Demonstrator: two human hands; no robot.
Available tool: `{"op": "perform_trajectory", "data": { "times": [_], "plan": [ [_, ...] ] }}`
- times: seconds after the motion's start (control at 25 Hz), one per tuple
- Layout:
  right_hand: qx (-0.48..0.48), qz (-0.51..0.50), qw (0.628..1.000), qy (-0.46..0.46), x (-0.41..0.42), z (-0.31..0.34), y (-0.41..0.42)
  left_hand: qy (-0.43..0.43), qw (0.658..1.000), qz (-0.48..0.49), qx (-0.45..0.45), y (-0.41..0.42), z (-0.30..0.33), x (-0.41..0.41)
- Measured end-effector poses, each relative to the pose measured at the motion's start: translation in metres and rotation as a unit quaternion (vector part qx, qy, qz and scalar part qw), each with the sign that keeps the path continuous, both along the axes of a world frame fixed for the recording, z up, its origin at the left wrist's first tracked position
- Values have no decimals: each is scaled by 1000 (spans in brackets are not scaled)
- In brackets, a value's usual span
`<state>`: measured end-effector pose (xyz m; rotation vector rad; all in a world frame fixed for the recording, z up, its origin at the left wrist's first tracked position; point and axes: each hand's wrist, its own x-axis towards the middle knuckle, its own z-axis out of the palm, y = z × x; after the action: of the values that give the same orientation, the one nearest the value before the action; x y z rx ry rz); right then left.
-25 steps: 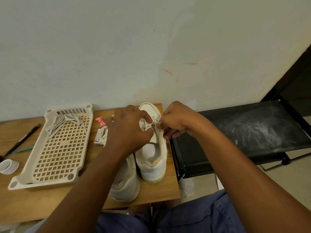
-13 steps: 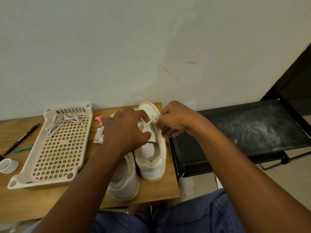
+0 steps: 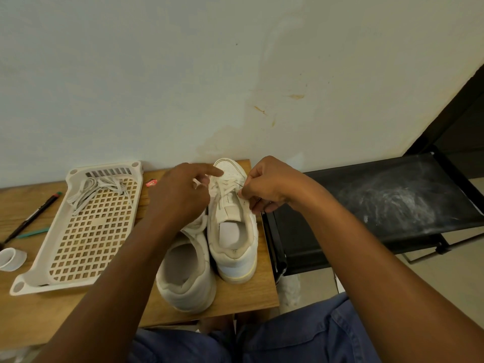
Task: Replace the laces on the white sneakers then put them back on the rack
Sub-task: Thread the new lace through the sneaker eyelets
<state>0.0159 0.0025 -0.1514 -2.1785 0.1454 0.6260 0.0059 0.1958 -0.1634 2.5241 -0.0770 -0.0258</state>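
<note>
Two white sneakers stand side by side on the wooden table (image 3: 235, 297), heels toward me. The right sneaker (image 3: 233, 231) has a white lace (image 3: 225, 187) crossing its front eyelets. My right hand (image 3: 269, 186) pinches the lace at the shoe's right edge. My left hand (image 3: 180, 195) hovers over the shoe's left side, forefinger stretched toward the toe and thumb by the lace; its grip is hidden. The left sneaker (image 3: 186, 273) sits nearer me, its front covered by my left arm. A loose bundle of laces (image 3: 97, 189) lies in the cream lattice tray (image 3: 78, 252).
A black pen (image 3: 31, 218) and a teal stick (image 3: 34, 231) lie at the table's left, beside a white cap (image 3: 10, 258). A small red wrapper (image 3: 151, 182) sits behind the tray. A dusty black shelf (image 3: 387, 200) stands to the right. The wall is directly behind.
My hands have drawn slightly apart over the right sneaker. The left forefinger has stretched out toward the toe, and crossed lace now shows over the tongue.
</note>
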Motion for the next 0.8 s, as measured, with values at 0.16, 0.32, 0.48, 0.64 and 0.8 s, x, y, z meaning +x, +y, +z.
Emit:
{"op": "perform_trajectory", "data": {
  "times": [0.16, 0.32, 0.48, 0.64, 0.8],
  "plan": [
    [0, 1, 1000, -2, 0, -1, 1, 0, 995, -38, 91, -6, -5, -4],
    [-2, 0, 1000, -1, 1, -1, 2, -72, 995, 5, 65, -4, -3, -3],
    [-4, 3, 1000, -7, 1, -2, 2, -76, 997, 25, 20, 4, -2, 3],
    [-7, 3, 1000, -6, 0, -1, 2, -108, 990, 86, 12, 4, 2, 1],
    [-11, 9, 1000, -15, 0, 0, 2, -85, 981, 172, -22, 15, 9, -1]
  ]
}}
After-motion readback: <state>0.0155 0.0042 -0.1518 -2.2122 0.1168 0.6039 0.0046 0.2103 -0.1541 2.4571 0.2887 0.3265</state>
